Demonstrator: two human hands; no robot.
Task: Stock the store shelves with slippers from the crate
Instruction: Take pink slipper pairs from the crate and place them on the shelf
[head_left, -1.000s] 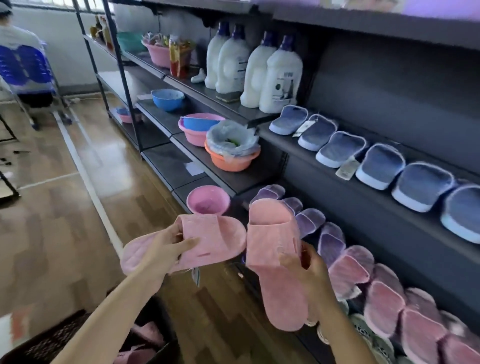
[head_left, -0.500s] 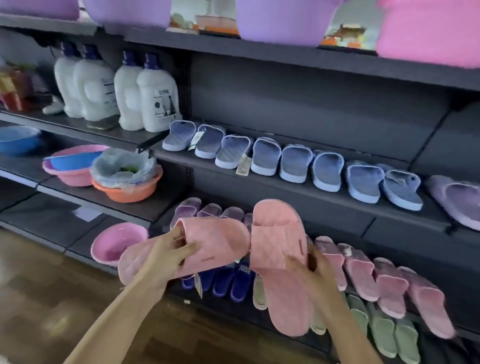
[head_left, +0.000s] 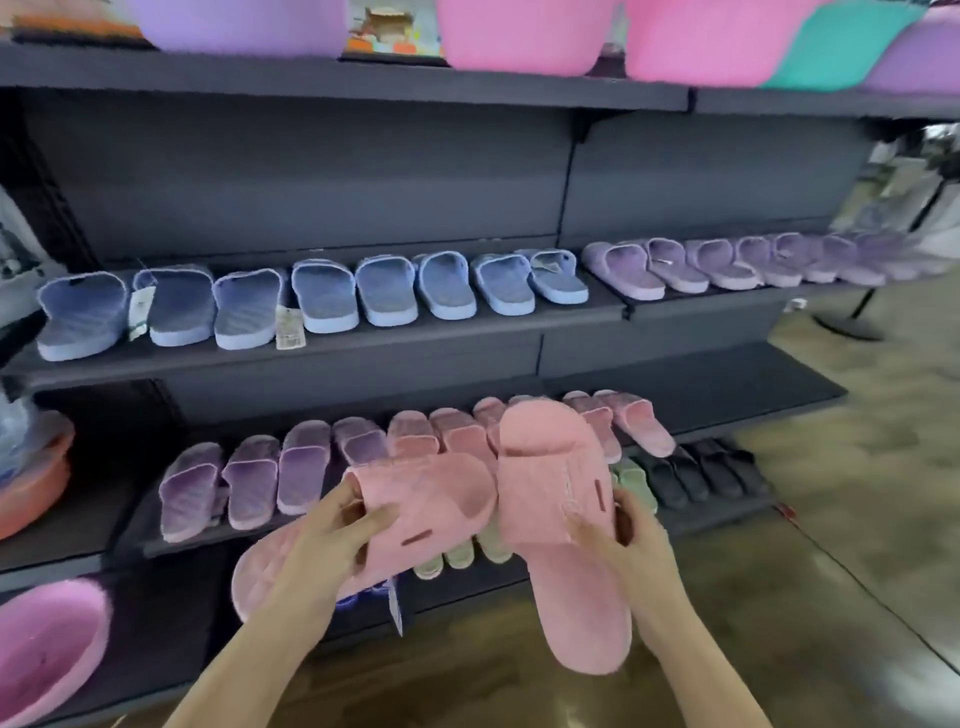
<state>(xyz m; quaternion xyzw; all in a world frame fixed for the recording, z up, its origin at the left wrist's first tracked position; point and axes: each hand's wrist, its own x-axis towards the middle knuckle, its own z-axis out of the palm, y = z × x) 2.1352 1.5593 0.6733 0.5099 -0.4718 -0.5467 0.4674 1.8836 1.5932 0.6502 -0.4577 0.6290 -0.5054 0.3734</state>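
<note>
I hold two pink slippers in front of the dark shelving. My left hand (head_left: 332, 540) grips one pink slipper (head_left: 431, 504) by its strap, lying sideways with its toe pointing right. My right hand (head_left: 623, 540) grips the other pink slipper (head_left: 566, 525) at its side, toe up and heel hanging down. Behind them the lower shelf (head_left: 727, 389) carries a row of purple slippers (head_left: 244, 483) and pink slippers (head_left: 639, 421), with bare shelf to their right. The crate is out of view.
The middle shelf holds blue slippers (head_left: 322, 296) and lilac slippers (head_left: 727, 260). Green slippers (head_left: 634, 480) and black slippers (head_left: 696, 473) sit on the bottom shelf. Pink and purple tubs (head_left: 519, 36) line the top shelf. A pink basin (head_left: 47, 649) sits lower left. Wooden floor lies to the right.
My view has swung right along the shelving, so the bottles and basins at the left have slid out of frame. Both hands keep their grip on the pink slippers.
</note>
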